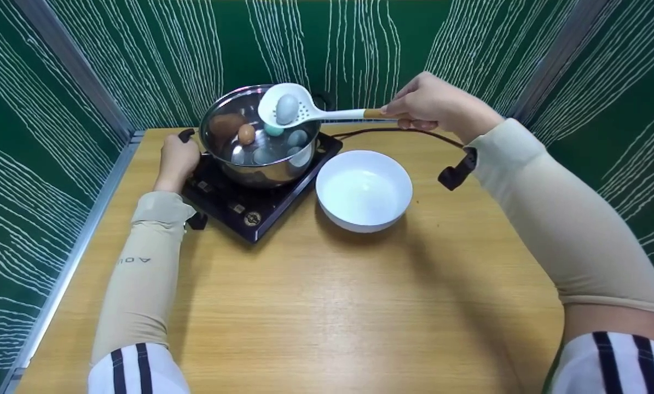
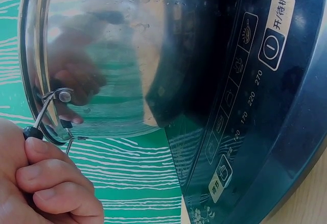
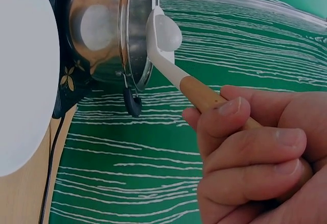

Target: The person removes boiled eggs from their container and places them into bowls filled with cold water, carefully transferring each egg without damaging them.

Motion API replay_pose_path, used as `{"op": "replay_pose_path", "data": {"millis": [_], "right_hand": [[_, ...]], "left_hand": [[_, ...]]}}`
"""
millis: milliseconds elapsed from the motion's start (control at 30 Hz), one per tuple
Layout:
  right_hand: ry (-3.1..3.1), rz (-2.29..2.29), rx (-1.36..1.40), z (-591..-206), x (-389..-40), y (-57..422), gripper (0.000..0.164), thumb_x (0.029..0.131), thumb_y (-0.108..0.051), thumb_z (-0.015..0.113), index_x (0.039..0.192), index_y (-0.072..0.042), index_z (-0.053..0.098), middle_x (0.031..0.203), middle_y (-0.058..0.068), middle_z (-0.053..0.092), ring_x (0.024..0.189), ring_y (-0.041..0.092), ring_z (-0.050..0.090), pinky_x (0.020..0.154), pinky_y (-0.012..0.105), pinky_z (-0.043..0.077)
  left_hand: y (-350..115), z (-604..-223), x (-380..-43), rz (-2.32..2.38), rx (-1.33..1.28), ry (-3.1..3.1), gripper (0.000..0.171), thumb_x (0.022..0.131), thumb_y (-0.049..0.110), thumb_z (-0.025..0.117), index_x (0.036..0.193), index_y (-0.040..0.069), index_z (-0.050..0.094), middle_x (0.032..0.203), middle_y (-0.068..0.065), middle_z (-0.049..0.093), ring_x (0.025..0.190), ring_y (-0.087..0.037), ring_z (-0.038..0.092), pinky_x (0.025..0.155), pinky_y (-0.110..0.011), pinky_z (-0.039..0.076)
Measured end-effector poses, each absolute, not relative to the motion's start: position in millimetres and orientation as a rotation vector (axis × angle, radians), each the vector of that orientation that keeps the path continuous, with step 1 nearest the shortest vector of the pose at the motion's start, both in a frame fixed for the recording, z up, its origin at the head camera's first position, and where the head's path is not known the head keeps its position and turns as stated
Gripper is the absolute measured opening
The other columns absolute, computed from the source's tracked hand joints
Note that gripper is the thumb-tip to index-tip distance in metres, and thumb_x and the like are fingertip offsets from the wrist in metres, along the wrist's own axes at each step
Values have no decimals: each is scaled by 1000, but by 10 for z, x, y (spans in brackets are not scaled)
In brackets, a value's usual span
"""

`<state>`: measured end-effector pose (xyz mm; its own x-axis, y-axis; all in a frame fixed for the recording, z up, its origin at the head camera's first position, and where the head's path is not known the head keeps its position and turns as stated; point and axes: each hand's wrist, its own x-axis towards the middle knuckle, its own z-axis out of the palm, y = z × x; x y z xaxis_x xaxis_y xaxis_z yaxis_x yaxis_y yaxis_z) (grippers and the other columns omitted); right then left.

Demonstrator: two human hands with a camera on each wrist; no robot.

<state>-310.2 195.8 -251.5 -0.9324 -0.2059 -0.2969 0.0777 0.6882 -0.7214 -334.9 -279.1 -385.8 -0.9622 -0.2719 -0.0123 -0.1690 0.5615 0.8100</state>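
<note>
My right hand (image 1: 428, 104) grips the wooden handle of a white slotted spoon (image 1: 340, 114). A pale egg (image 1: 287, 108) lies in the spoon's bowl, held over the right part of a steel pot (image 1: 261, 174). Inside the pot are a brown egg (image 1: 246, 134), a greenish egg (image 1: 273, 130) and several pale ones. On the pot's left side, my left hand (image 1: 178, 158) holds the black handle; the left wrist view shows its fingers (image 2: 56, 178) curled round it. The right wrist view shows the egg (image 3: 169, 33) resting in the tilted spoon beside the pot's rim.
The pot stands on a black induction cooker (image 1: 239, 210) at the back left of the wooden table (image 1: 327, 306). A white bowl (image 1: 364, 191) stands to its right, below the spoon's handle. A dark cord (image 1: 392, 129) runs behind the bowl. Green patterned panels (image 1: 354, 54) enclose the table.
</note>
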Motion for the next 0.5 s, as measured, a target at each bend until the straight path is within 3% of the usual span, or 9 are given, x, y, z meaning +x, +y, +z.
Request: {"op": "replay_pose_path", "data": {"millis": [167, 267, 400, 500], "right_hand": [[2545, -1104, -85, -2502, -3072, 2083, 36, 109, -32, 67, 133, -6, 75, 75, -3, 65, 49, 9, 41, 49, 22, 37], [2549, -1108, -75, -2496, -3049, 2155, 36, 109, -33, 67, 132, -6, 74, 73, -4, 64, 48, 9, 40, 48, 23, 36], [2547, -1127, -67, -2488, -3020, 2244, 35, 108, -33, 68, 130, -6, 75, 71, -4, 63, 47, 9, 38, 47, 23, 34], [2544, -1142, -60, -2484, -3000, 2311, 35, 108, -33, 69, 129, -7, 75, 71, -4, 63, 47, 9, 39, 47, 23, 35]], "left_hand": [[-2780, -3859, -3346, -1374, 416, -2680, 21, 109, 19, 36, 93, 13, 48, 83, -1, 45, 75, -20, 51, 66, -34, 42], [-2776, -3859, -3354, -1353, 414, -2676, 19, 108, 19, 37, 95, 12, 50, 85, -4, 47, 68, -18, 52, 61, -32, 44], [-2775, -3861, -3368, -1310, 390, -2662, 22, 106, 18, 39, 89, 11, 50, 71, -2, 49, 50, -14, 48, 49, -29, 43], [-2772, -3862, -3375, -1339, 397, -2661, 23, 106, 17, 39, 87, 12, 49, 61, 4, 47, 45, -11, 47, 46, -28, 42]]}}
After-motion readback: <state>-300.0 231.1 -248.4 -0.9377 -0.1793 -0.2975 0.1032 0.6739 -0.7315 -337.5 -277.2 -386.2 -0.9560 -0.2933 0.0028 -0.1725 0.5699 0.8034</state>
